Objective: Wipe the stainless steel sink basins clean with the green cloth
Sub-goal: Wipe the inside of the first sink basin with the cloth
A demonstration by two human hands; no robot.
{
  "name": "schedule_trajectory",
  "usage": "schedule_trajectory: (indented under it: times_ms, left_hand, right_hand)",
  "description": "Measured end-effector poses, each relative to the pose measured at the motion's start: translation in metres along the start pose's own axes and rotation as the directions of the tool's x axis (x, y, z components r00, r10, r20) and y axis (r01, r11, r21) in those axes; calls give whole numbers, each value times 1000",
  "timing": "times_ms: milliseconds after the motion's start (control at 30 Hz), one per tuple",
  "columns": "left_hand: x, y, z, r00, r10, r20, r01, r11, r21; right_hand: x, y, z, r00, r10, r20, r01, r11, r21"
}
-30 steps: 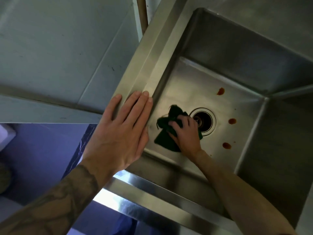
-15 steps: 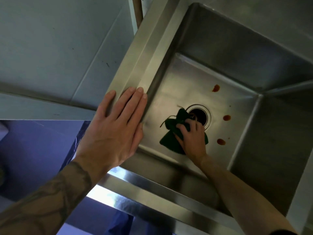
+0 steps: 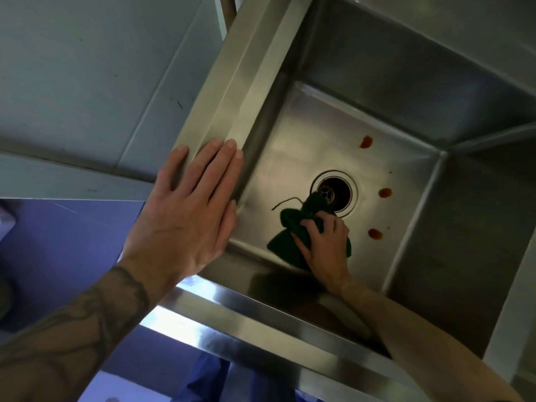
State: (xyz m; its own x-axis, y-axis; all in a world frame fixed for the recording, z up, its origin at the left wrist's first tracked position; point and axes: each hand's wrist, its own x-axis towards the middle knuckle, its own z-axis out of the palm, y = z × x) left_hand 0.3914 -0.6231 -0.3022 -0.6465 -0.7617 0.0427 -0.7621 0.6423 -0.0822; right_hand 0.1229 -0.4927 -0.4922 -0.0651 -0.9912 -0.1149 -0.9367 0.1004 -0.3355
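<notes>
- Progress looks partial: three reddish-brown spots (image 3: pixel 385 192) sit unwiped on the floor of the square stainless steel sink basin (image 3: pixel 290 158), at one, three and five o'clock from the round chrome-ringed drain (image 3: pixel 333 191).
- Lying at seven o'clock from that drain, the dark green bunched cloth (image 3: pixel 285 242) touches the drain ring with its upper edge, and a loose thread trails toward ten o'clock.
- Pressing on it is the right hand (image 3: pixel 324 248), fingers (image 3: pixel 311 226) curled round the wad and gripping it.
- At nine o'clock the left hand (image 3: pixel 185 210) lies flat on the folded steel rim (image 3: pixel 246 68), fingers (image 3: pixel 220 166) straight, together, holding nothing (a brace, I judge).
- Steel here is brushed and dully reflective, with sharp creased corners; the cloth looks soft and nubby.
- Only this basin shows, so any other cannot be judged.
</notes>
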Motion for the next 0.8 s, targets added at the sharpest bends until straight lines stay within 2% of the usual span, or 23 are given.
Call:
schedule_trajectory:
  times_ms: [67,100,167,267,400,567,667,800]
  left_hand:
    - [1,0,-1,1000,-1,-3,1,1000,4]
    - [1,0,-1,1000,-2,-3,2,1000,0]
    - [1,0,-1,1000,-5,-9,5,1000,-3]
    - [2,1,-1,1000,-2,-6,2,1000,-3]
    - [1,0,-1,1000,2,0,-2,1000,15]
    - [1,1,0,1000,-7,-7,7,1000,4]
    - [1,0,0,1000,-6,-23,6,1000,6]
    - [1,0,1,1000,-8,-12,8,1000,5]
  right_hand:
    - [-16,20,-9,991,-110,72,114,993,-44]
    - [-24,30,-13,989,-109,101,116,991,-64]
    - [-35,40,-18,993,-16,113,24,997,-70]
    - [-25,22,-12,994,98,49,-95,994,-51]
    - [8,-11,-4,990,139,-21,-138,990,12]
    - [-17,20,-10,1000,24,-2,-24,998,-57]
    - [-32,34,-12,994,105,-18,-106,993,-61]
    - [2,8,-3,974,223,-34,-223,975,-17]
